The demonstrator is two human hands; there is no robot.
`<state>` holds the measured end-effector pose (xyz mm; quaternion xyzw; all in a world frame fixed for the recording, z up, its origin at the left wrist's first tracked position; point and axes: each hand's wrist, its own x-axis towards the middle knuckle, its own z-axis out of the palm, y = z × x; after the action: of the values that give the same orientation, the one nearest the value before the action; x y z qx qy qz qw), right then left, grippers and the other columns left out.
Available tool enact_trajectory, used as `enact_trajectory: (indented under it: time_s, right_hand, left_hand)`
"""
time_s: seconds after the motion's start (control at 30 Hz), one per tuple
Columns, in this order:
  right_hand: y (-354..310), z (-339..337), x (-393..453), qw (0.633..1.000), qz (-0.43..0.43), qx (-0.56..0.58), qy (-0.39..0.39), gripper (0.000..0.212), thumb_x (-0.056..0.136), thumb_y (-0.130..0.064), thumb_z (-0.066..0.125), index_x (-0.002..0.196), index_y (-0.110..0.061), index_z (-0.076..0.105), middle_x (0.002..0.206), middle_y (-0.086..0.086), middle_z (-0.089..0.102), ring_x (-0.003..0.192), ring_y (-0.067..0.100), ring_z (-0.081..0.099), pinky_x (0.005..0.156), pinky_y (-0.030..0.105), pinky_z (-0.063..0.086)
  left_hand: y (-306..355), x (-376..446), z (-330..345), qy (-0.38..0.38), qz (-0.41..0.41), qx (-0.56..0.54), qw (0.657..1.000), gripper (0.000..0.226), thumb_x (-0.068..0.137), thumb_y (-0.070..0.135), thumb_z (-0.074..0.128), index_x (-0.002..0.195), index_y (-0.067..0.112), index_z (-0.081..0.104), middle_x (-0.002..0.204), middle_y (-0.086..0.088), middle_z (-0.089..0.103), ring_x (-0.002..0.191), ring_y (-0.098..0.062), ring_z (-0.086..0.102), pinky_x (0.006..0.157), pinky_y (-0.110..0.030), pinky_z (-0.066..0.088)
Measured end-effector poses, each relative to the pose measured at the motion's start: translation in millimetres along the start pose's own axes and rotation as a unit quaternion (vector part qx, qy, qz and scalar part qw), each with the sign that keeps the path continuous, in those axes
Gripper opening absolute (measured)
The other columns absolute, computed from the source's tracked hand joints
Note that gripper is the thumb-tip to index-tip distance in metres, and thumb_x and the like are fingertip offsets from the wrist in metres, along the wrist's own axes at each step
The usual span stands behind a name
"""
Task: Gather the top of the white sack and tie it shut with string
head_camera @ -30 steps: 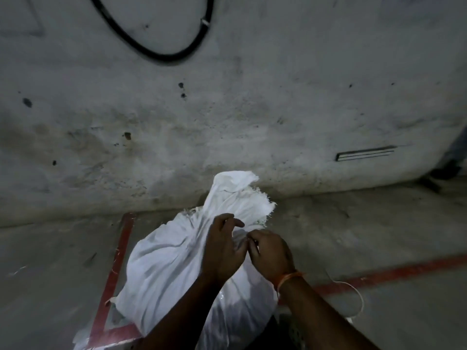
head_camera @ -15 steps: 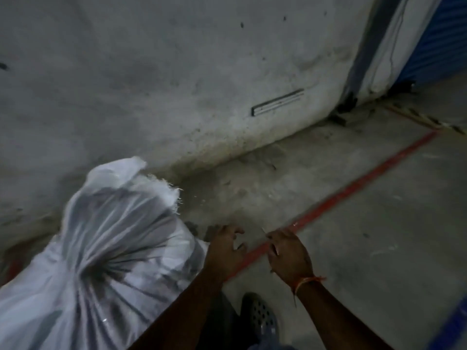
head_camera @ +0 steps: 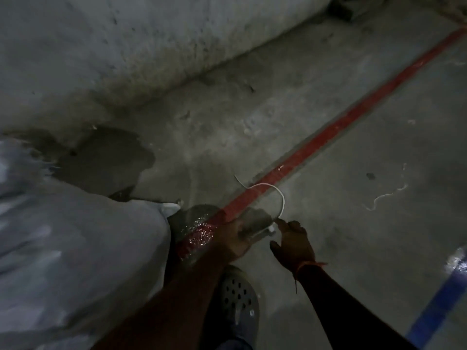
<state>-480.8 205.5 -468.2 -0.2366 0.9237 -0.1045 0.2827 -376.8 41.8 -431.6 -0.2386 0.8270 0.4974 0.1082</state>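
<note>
The sack (head_camera: 65, 248) lay slumped on the floor (head_camera: 353, 223) at the left, blurred, its frayed top edge toward the wall (head_camera: 126, 46); neither hand touched it; both hands were down at the floor just right of the sack, beside the red line (head_camera: 341, 122) that ran from the upper right corner of the floor to below the left forearm; the left hand (head_camera: 237, 238) was curled, fingers closed on a piece of clear plastic (head_camera: 255, 223) lying over the red line; the plastic glinted where it crossed the line near the sack; the right hand (head_camera: 293, 243) hung just beside the left, fingers loosely bent, forefinger stretched toward the near end of the string (head_camera: 278, 192); whether it pinched the string could not be told; the string was white and thin, curving in an arch from the forefinger up across the red line, its far end lying loose on the floor; an orange thread (head_camera: 307, 265) circled the right wrist; a grey perforated shoe (head_camera: 238, 299) stood on the floor between the forearms; more pale thread scraps (head_camera: 384, 195) lay on the floor well to the right; a blue line (head_camera: 439, 306) crossed the floor at the lower right corner
</note>
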Motion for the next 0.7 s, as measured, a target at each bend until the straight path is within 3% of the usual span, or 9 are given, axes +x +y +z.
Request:
enact_trajectory:
  time_s: [0.1, 0.17, 0.23, 0.3, 0.4, 0.5, 0.6, 0.67, 0.7]
  right_hand:
    - [11.3, 26.7, 31.1, 0.999, -0.001, -0.030, -0.038, 0.076, 0.084, -0.038, 0.062, 0.152, -0.025, 0.031, 0.131, 0.015, 0.051, 0.120, 0.036, 0.049, 0.104, 0.040, 0.040]
    - [14.8, 39.8, 47.6, 0.997, -0.012, -0.052, -0.053, 0.072, 0.083, -0.035, 0.058, 0.150, -0.024, 0.035, 0.133, 0.014, 0.055, 0.121, 0.037, 0.049, 0.104, 0.039, 0.038]
    - [16.5, 48.5, 58.6, 0.995, -0.027, -0.075, -0.054, 0.064, 0.082, -0.034, 0.050, 0.144, -0.021, 0.046, 0.136, 0.013, 0.057, 0.122, 0.037, 0.050, 0.104, 0.037, 0.038]
    - [15.8, 54.4, 63.1, 0.994, -0.041, -0.085, -0.049, 0.062, 0.076, -0.033, 0.047, 0.136, -0.018, 0.054, 0.136, 0.012, 0.058, 0.121, 0.035, 0.052, 0.104, 0.036, 0.040]
    - [16.1, 61.5, 61.9, 0.996, -0.046, -0.061, -0.036, 0.056, 0.079, -0.029, 0.046, 0.130, -0.010, 0.058, 0.130, 0.018, 0.060, 0.120, 0.037, 0.054, 0.104, 0.036, 0.042]
    - [13.0, 60.9, 52.6, 0.992, -0.101, -0.052, 0.045, 0.058, 0.070, -0.028, 0.034, 0.106, 0.000, 0.069, 0.102, 0.021, 0.071, 0.103, 0.036, 0.058, 0.092, 0.035, 0.054]
    - [-2.1, 49.2, 32.2, 0.973, -0.163, 0.006, 0.164, 0.029, 0.066, -0.020, 0.045, 0.068, -0.006, 0.070, 0.065, 0.011, 0.068, 0.077, 0.020, 0.048, 0.064, 0.026, 0.057]
    - [-8.7, 48.4, 20.9, 0.974, -0.142, 0.052, 0.171, 0.015, 0.066, -0.009, 0.062, 0.076, -0.004, 0.071, 0.071, 0.013, 0.069, 0.078, 0.024, 0.060, 0.069, 0.028, 0.057]
    - [-12.9, 45.8, 17.3, 0.978, -0.117, 0.084, 0.150, 0.021, 0.067, -0.005, 0.069, 0.088, -0.002, 0.072, 0.081, 0.015, 0.068, 0.083, 0.030, 0.065, 0.075, 0.031, 0.057]
  left_hand:
    - [-13.4, 14.6, 6.8, -0.010, -0.040, 0.026, 0.999, 0.083, 0.064, 0.069, 0.050, 0.116, 0.007, 0.067, 0.110, -0.010, 0.071, 0.100, -0.026, 0.066, 0.089, -0.030, 0.052]
    - [-19.5, 21.7, 13.9, -0.022, -0.070, 0.019, 0.997, 0.100, 0.057, 0.078, 0.030, 0.120, 0.009, 0.065, 0.105, -0.008, 0.069, 0.096, -0.024, 0.065, 0.090, -0.033, 0.052]
    - [-24.3, 27.7, 19.0, -0.031, -0.098, -0.009, 0.995, 0.102, 0.060, 0.082, 0.029, 0.125, 0.011, 0.061, 0.111, -0.009, 0.069, 0.100, -0.025, 0.065, 0.091, -0.040, 0.054]
    - [-29.5, 31.8, 25.8, -0.068, -0.118, 0.011, 0.991, 0.086, 0.072, 0.077, 0.040, 0.124, 0.011, 0.061, 0.110, -0.011, 0.069, 0.100, -0.027, 0.065, 0.088, -0.040, 0.054]
    - [-47.0, 38.1, 43.3, -0.076, -0.121, 0.101, 0.985, 0.045, 0.091, 0.035, 0.057, 0.127, 0.008, 0.058, 0.111, -0.016, 0.070, 0.103, -0.033, 0.066, 0.086, -0.037, 0.051]
    - [-54.8, 38.8, 57.8, -0.074, -0.095, 0.089, 0.989, 0.055, 0.086, 0.034, 0.051, 0.135, 0.007, 0.052, 0.112, -0.019, 0.068, 0.103, -0.036, 0.065, 0.086, -0.038, 0.053]
    - [-59.1, 39.1, 65.8, -0.048, -0.081, 0.017, 0.995, 0.061, 0.084, 0.050, 0.059, 0.132, 0.013, 0.055, 0.113, -0.012, 0.070, 0.104, -0.028, 0.066, 0.088, -0.037, 0.053]
    - [-57.1, 36.6, 65.7, -0.016, -0.076, -0.014, 0.997, 0.063, 0.082, 0.046, 0.067, 0.134, 0.011, 0.055, 0.120, -0.009, 0.069, 0.110, -0.023, 0.066, 0.095, -0.034, 0.052]
    - [-54.5, 34.9, 64.6, -0.009, -0.077, -0.032, 0.996, 0.059, 0.086, 0.037, 0.068, 0.136, 0.009, 0.054, 0.125, -0.009, 0.067, 0.114, -0.023, 0.064, 0.098, -0.031, 0.049]
